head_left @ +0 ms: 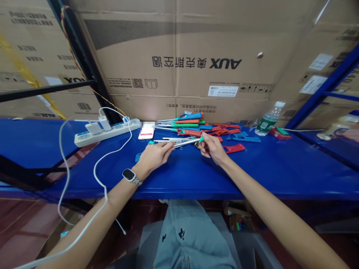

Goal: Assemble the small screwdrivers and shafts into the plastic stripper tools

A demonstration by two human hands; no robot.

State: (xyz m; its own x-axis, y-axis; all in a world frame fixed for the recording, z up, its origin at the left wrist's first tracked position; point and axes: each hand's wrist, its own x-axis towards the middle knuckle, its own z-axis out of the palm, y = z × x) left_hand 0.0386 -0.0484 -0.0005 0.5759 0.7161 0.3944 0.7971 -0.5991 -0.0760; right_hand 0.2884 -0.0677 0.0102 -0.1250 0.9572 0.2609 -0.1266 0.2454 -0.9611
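Note:
My left hand (153, 156), with a watch on the wrist, is closed around one end of a thin silver metal tube (187, 142). My right hand (212, 148) pinches the tube's other end, where a green tip shows. More metal rods lie on the blue table just behind my fingers. Beyond them is a stack of long-necked lighters (188, 132) with red, orange, green and blue handles. Loose red handle shells (235, 148) and blue handle shells (246, 138) lie to the right. A green piece (151, 142) shows behind my left hand.
A white power strip (112, 131) with plugged-in chargers sits at the left, and its white cable (97, 168) runs over my left arm. A phone (146, 131) lies beside it. At the right stands a water bottle (269, 120). Large cardboard boxes (179, 41) wall the back.

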